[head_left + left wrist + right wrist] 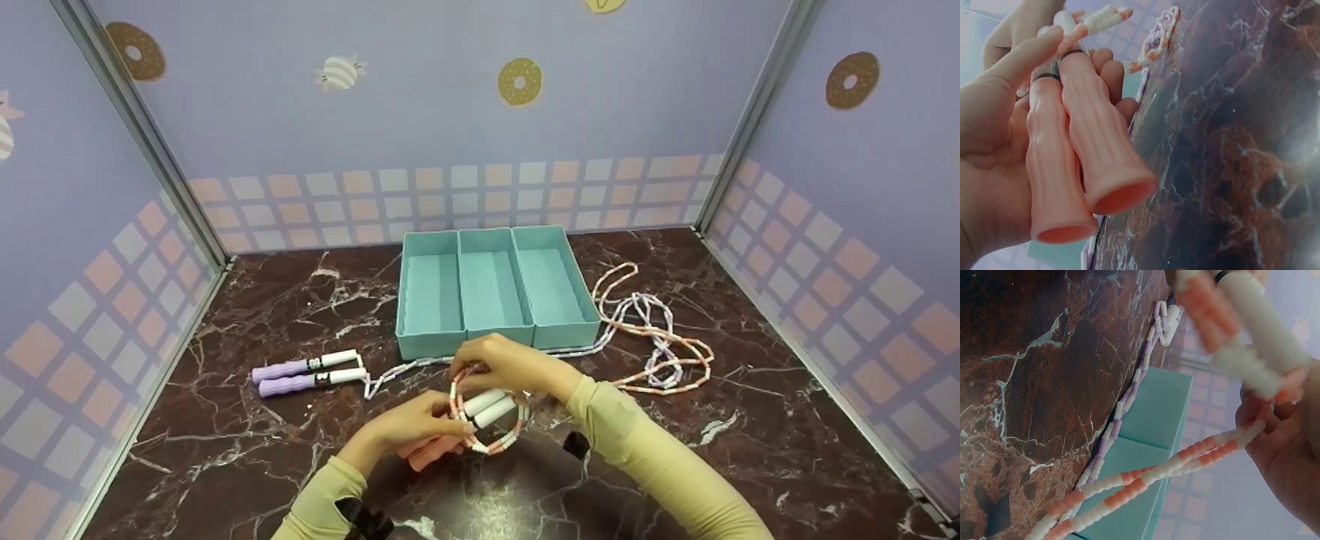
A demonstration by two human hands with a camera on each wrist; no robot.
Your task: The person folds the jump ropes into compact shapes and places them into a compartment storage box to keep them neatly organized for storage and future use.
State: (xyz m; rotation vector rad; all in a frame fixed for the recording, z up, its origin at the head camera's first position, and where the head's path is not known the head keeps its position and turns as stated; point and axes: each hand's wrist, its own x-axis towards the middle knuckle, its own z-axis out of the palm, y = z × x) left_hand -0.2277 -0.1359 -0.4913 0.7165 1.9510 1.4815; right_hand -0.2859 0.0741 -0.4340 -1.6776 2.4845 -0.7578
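In the head view my left hand (401, 421) grips a pair of orange jump rope handles (429, 451) side by side. The left wrist view shows their flared hollow ends, with the left thumb (1044, 48) pressing on the beaded rope near their white tops. A loop of orange-and-white beaded rope (517, 429) circles the handles' white parts (491, 411). My right hand (510, 364) pinches this rope just beyond the handles; in the right wrist view two rope strands (1185, 461) trail from its curled fingers. Some right fingertips are hidden.
A teal three-compartment box (431, 346) stands behind the hands. Left lies a jump rope with purple-and-white handles (289, 385); its beaded cord (409, 366) runs along the box's front. Right of the box, purple and orange beaded ropes (679, 341) lie in a tangle. Patterned panels (450, 112) enclose the table.
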